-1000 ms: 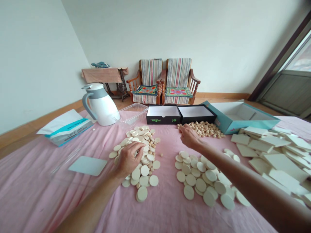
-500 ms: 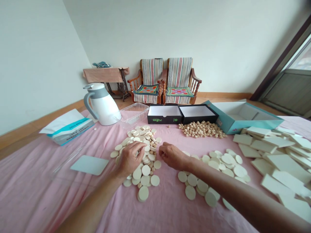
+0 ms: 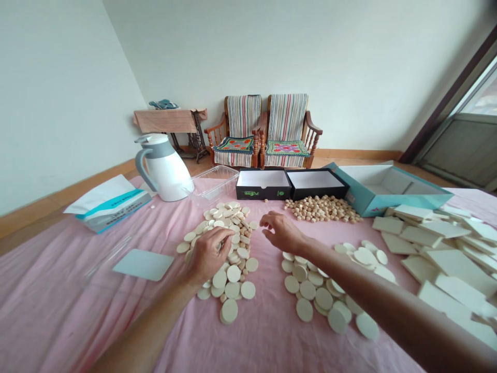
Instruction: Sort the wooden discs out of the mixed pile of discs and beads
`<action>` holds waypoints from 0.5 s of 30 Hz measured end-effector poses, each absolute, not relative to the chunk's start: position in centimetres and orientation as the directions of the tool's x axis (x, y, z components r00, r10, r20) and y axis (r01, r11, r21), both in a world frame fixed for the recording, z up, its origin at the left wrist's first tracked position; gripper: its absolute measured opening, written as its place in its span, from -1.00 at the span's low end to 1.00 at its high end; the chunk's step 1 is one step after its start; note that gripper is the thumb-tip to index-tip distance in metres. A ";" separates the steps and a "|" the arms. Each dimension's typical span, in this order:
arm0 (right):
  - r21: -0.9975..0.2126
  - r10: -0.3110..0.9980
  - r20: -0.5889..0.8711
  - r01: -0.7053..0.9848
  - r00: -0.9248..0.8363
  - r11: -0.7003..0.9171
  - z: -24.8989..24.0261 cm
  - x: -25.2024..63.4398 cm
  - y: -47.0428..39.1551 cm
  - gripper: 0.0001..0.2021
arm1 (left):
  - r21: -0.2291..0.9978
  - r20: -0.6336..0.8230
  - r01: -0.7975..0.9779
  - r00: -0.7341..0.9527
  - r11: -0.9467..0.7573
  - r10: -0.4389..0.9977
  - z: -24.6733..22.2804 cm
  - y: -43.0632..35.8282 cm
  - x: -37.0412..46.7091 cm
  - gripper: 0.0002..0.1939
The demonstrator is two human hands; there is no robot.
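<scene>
Heap of discs (image 3: 233,273): lay on the pink cloth (image 3: 264,336), with small wooden beads mixed in along its right side; its discs lay beneath and around the left fingers.
Left hand (image 3: 210,252): was low over that heap, fingers curled and thumb near the forefinger; whether a piece was gripped between them, one could not tell.
Right hand (image 3: 284,233): was raised just right of the heap, its fingers parted and bent, with nothing visible in them; the nearest discs lay just to the left of the fingertips.
Second heap of discs (image 3: 307,290): lay below the right hand and forearm, partly hidden by the arm.
Bead pile (image 3: 324,208): lay beyond the right hand, before two black boxes (image 3: 263,192) (one stray bead (image 3: 266,200) sat apart, near the left box).
Square tiles (image 3: 446,261): were heaped at far right, in front of a teal box (image 3: 404,201).
Jug (image 3: 170,173): stood upright at left, behind a packet (image 3: 114,207).
</scene>
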State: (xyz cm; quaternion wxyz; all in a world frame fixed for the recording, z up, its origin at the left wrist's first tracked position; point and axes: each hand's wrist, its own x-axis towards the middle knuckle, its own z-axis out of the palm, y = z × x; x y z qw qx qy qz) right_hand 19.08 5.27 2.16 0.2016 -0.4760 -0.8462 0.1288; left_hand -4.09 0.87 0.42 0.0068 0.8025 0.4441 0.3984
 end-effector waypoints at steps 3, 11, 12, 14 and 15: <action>-0.519 0.809 0.202 0.640 -0.552 0.566 1.4 16.2 4.0 -0.84 | 0.364 0.631 0.707 0.292 -0.606 0.719 0.3 0.9 -4.2 -0.83; -0.539 0.846 0.190 0.667 -0.499 0.515 -0.1 14.7 4.0 -0.79 | 0.351 0.639 0.711 0.294 -0.609 0.711 0.4 0.8 -4.1 -0.84; -0.535 0.852 0.199 0.675 -0.485 0.509 -0.1 15.0 4.0 -0.78 | 0.352 0.636 0.711 0.295 -0.608 0.713 0.3 0.8 -4.1 -0.84; -0.542 0.863 0.196 0.682 -0.465 0.491 0.0 15.4 3.9 -0.76 | 0.355 0.631 0.713 0.295 -0.605 0.718 0.2 0.8 -4.2 -0.84; -0.547 0.871 0.181 0.689 -0.457 0.475 0.0 15.7 4.0 -0.75 | 0.358 0.630 0.712 0.294 -0.604 0.719 0.2 0.9 -4.2 -0.84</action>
